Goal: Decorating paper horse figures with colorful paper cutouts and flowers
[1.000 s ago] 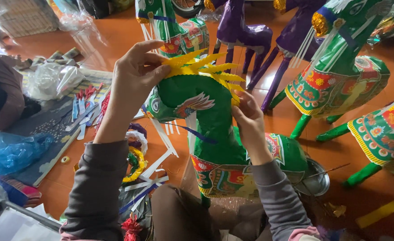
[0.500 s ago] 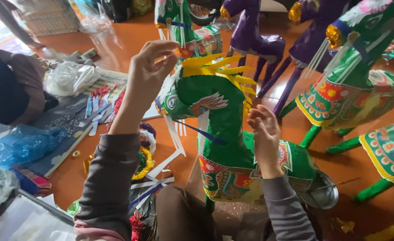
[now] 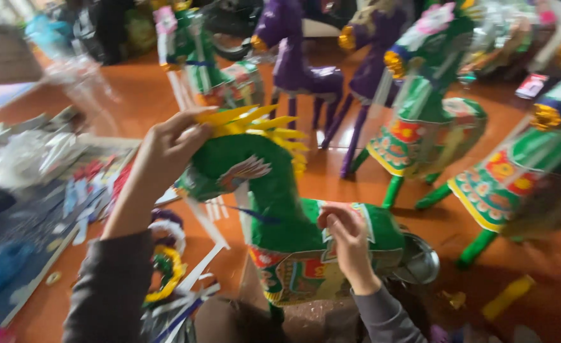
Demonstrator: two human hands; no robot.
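A green paper horse (image 3: 274, 197) with a yellow fringed mane (image 3: 261, 124) and a patterned saddle cloth stands in front of me. My left hand (image 3: 172, 149) is closed on the top of the horse's head, at the front of the mane. My right hand (image 3: 347, 238) rests on the horse's back, fingers bent against the green paper near the saddle cloth. The picture is blurred by motion.
More paper horses stand behind on the orange floor: two purple ones (image 3: 293, 63) and green ones (image 3: 433, 121) with bright cloths (image 3: 502, 184). Paper strips, rings and plastic bags (image 3: 33, 159) lie at left. A small metal bowl (image 3: 420, 260) sits by the horse's rear.
My right hand has dropped from beside the horse's neck down onto its back. My left hand stays on the head. The view has shifted and blurred.
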